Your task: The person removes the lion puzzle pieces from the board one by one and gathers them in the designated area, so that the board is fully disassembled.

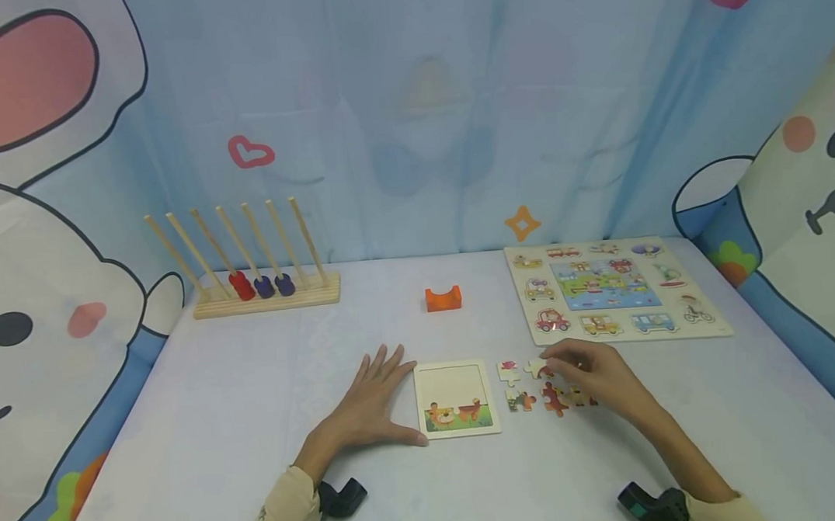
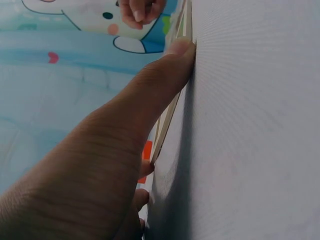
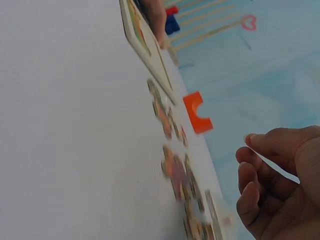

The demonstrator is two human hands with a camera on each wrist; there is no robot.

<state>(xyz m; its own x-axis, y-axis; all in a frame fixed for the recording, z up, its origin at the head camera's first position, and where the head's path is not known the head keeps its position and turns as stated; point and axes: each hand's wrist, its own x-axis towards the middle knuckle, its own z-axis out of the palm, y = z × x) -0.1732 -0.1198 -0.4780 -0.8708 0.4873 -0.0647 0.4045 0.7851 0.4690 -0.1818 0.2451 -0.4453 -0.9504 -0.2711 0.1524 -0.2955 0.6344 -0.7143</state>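
Note:
A square wooden puzzle tray point(image 1: 450, 376) lies on the table, its lower part filled with joined pieces picturing an animal on grass point(image 1: 459, 416). My left hand point(image 1: 375, 406) is spread flat at the tray's left side, with the thumb at the lower corner and the index finger at the upper one. Several loose jigsaw pieces point(image 1: 509, 371) lie to the right of the tray. Over them hovers my right hand point(image 1: 590, 369), its fingers loosely bent. In the right wrist view the thumb and index fingertips point(image 3: 248, 145) come close together with nothing visible between them.
An orange block point(image 1: 443, 299) with a curved notch stands behind the tray. At the back right lies a larger vehicle puzzle board point(image 1: 524, 287). A wooden peg rack point(image 1: 268, 300) with red and blue beads stands at the back left. A printed curtain point(image 1: 414, 175) hangs behind the table.

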